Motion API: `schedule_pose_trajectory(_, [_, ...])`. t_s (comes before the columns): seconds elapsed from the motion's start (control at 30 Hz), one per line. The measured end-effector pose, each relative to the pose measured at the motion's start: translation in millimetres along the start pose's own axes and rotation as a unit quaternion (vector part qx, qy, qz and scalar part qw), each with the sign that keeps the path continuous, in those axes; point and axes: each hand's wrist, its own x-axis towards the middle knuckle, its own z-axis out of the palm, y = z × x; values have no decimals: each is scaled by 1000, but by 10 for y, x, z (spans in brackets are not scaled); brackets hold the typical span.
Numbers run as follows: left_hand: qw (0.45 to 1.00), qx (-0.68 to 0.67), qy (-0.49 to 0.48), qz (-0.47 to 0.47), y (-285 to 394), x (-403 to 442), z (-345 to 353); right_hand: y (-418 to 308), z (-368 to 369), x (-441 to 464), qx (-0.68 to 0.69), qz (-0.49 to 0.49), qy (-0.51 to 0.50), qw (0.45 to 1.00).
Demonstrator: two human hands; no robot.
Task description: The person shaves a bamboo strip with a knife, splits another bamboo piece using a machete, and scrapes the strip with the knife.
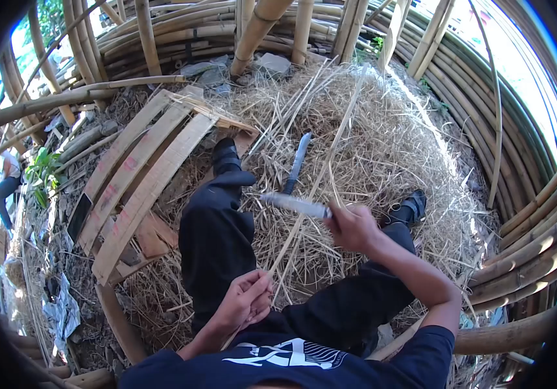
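My right hand is closed round the handle of a knife, whose blade points left across a long, thin bamboo strip. The strip runs from my lap up toward the far straw. Near my lap, my left hand pinches its lower part. A second knife with a dark handle lies on the straw between my feet, beyond the held one. Whether the held blade touches the strip is unclear.
A slatted wooden pallet stands at the left, with a dark flat object on its edge. Bamboo poles curve round the right and back. Straw covers the ground. Another person is at the far left.
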Motion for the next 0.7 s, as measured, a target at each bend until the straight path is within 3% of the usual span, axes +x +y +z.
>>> schedule_pose_trajectory(0.07, [999, -10, -11, 28, 5, 75, -31, 81, -5, -7, 10, -79, -129, 988])
schedule_pose_trajectory(0.1, [1000, -14, -6, 21, -16, 54, -31, 306, -126, 148, -134, -35, -193, 971])
schedule_pose_trajectory(0.13, [1000, -9, -1, 6, -20, 34, -32, 836, -157, 199, -200, 40, -41, 978])
schedule_pose_trajectory(0.17, [1000, 1, 1, -3, -5, 34, -34, 889, -604, 504, -81, 290, 6, 954])
schedule_pose_trajectory(0.2, [1000, 2, 2, -7, -24, -1, -28, 859, -534, 445, -79, 294, 5, 953])
schedule_pose_trajectory(0.3, [1000, 11, -18, -9, -12, 157, 27, 843, -407, 464, 1, 214, 146, 966])
schedule_pose_trajectory(0.33, [1000, 3, -14, -4, -49, 128, 7, 712, -414, 368, -60, 40, 84, 994])
schedule_pose_trajectory(0.37, [1000, 0, -13, 8, -41, 147, -16, 642, -419, 300, -139, 6, -38, 990])
schedule_pose_trajectory(0.43, [1000, 6, -18, 6, -61, 173, -48, 1046, -485, 278, -166, -7, -95, 981])
schedule_pose_trajectory(0.5, [999, 14, -16, -27, -120, 71, -94, 2426, -939, 359, -312, 224, 26, 923])
schedule_pose_trajectory(0.53, [998, 9, -23, -49, -98, 20, -58, 3154, -1157, 180, -284, 263, 204, 899])
schedule_pose_trajectory(0.57, [998, 20, -27, -44, -70, 19, -88, 3070, -1343, 159, -222, 378, 356, 826])
schedule_pose_trajectory(0.6, [1000, 8, -8, -12, -37, 21, -142, 2681, -1476, 225, -198, 403, 363, 816])
schedule_pose_trajectory(0.63, [1000, -13, 12, 17, -19, 35, -174, 2702, -1400, 208, -213, 366, 279, 862])
schedule_pose_trajectory(0.7, [999, -22, 6, 38, 1, 113, -225, 2090, -1140, 228, -205, 316, 158, 913])
